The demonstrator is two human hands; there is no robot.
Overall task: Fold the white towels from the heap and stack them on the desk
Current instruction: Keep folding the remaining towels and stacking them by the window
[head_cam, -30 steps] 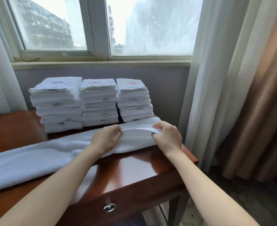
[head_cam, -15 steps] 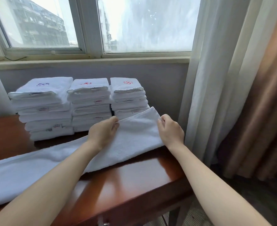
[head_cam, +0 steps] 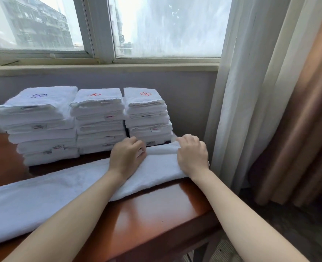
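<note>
stacks (head_cam: 99, 120): 3 folded | towel (head_cam: 61, 190): 1 on desk (head_cam: 156, 214) | left grip (head_cam: 126, 157), right grip (head_cam: 192, 154): both pinching towel end

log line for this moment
step: fold towel | left hand: grips towel | right hand: grips towel | folded stacks: three, on desk

tags (head_cam: 155, 129) on folded towels (head_cam: 99, 103), print too blurred to read

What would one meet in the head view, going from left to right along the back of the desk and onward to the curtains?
Blue-marked stack → red-marked stack → flower-marked stack → white curtain → brown curtain.
</note>
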